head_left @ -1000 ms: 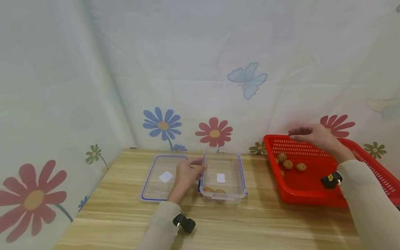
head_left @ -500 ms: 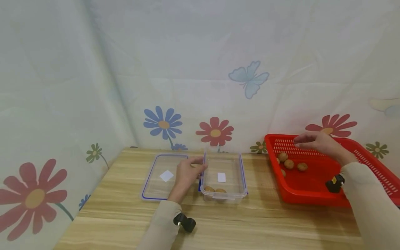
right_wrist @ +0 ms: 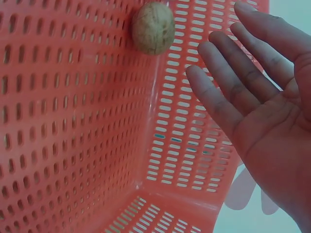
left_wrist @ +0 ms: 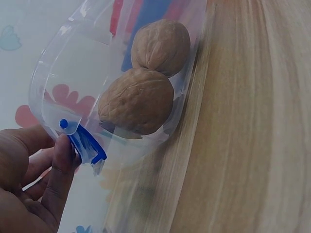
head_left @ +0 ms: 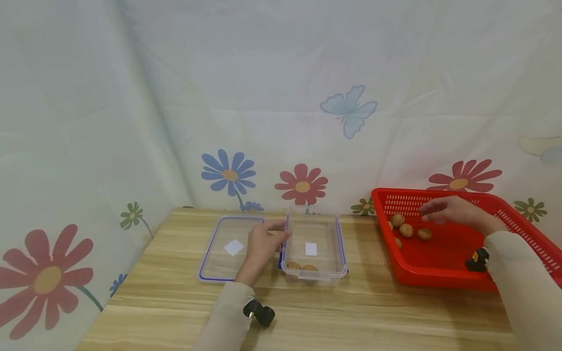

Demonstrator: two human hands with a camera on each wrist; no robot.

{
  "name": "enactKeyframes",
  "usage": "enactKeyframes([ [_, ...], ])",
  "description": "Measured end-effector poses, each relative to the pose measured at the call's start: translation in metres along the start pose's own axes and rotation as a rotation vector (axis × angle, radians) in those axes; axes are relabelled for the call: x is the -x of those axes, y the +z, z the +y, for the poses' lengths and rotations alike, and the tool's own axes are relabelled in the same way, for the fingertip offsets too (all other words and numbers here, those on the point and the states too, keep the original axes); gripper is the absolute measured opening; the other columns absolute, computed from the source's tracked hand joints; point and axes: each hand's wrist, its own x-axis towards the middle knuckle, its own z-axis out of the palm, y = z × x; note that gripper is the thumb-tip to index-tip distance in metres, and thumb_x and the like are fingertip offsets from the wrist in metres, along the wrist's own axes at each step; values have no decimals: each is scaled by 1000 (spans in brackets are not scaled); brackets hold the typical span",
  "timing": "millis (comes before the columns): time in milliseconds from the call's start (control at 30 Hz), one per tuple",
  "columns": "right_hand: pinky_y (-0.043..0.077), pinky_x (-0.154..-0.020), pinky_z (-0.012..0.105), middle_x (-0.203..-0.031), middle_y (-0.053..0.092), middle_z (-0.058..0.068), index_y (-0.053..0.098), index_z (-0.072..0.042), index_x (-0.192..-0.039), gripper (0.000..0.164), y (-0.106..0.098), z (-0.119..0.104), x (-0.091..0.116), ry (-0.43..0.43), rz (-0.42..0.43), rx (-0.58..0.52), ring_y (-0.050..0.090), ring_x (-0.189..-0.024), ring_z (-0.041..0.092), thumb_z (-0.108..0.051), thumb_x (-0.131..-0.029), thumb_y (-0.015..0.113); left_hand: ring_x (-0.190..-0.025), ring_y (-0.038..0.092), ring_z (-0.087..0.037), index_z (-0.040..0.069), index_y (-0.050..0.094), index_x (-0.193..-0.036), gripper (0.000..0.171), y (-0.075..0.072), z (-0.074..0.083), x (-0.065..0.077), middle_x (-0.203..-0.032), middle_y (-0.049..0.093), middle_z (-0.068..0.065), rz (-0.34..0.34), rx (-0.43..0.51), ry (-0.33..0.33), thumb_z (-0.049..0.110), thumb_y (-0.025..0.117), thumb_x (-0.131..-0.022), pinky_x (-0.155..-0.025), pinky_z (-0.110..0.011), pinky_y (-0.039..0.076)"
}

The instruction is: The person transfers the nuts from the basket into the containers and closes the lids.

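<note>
My left hand (head_left: 263,243) pinches the left side of a clear plastic food container (head_left: 313,275). In the left wrist view, the thumb of that hand (left_wrist: 34,170) lies by a blue latch (left_wrist: 87,143) on the wall. Two walnuts (left_wrist: 138,102) sit touching inside the container, near its front end. Over the red plastic basket (head_left: 439,280), my right hand (head_left: 458,212) hovers with nothing in it. Its fingers (right_wrist: 218,104) are spread and nearly straight in the right wrist view. Several walnuts (head_left: 406,230) lie at the basket's left side, apart from this hand.
A clear lid with a blue seal (head_left: 215,261) and a white label lies flat left of the container. All stand on a wood-grain table (head_left: 351,317). A flowered cloth (head_left: 263,97) hangs behind the table and along its left side.
My right hand has moved down and slightly right, from above the basket's back rim to lower over the basket. My left hand and the container have stayed in place.
</note>
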Motion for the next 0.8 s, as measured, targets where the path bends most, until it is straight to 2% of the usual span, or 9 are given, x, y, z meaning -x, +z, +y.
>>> enactKeyframes([
  [333, 61, -93, 50, -132, 68, 26, 60, 9, -141, 56, 4, 5, -1, -7, -52, -7, 68, -109, 32, -18, -96, 80, -59, 69, -15, 2, 78, -123, 32, 1, -2, -2, -113, 77, -14, 6, -6, -11, 10, 83, -93, -56, -33, 61],
  [533, 59, -96, 55, -131, 68, 25, 61, 9, -140, 58, 6, 3, 0, 27, -88, 0, 65, -110, 33, -18, -93, 83, -60, 70, -16, 1, 77, -124, 32, 1, -2, -2, -114, 77, -15, 4, -5, -13, 10, 82, -93, -57, -34, 62],
  [633, 58, -96, 57, -128, 70, 21, 65, 6, -138, 59, 8, 5, -2, 35, -100, 30, 65, -108, 32, -23, -91, 85, -60, 70, -16, 1, 77, -124, 32, 1, -1, -2, -114, 77, -15, 3, -6, -14, 10, 82, -94, -57, -31, 61],
  [800, 54, -97, 60, -124, 72, 12, 69, -1, -137, 61, 10, 8, -6, 65, -118, 83, 61, -108, 29, -35, -89, 87, -60, 69, -15, 1, 77, -124, 32, 0, 0, -1, -114, 77, -15, 0, -5, -17, 10, 82, -94, -59, -36, 62],
])
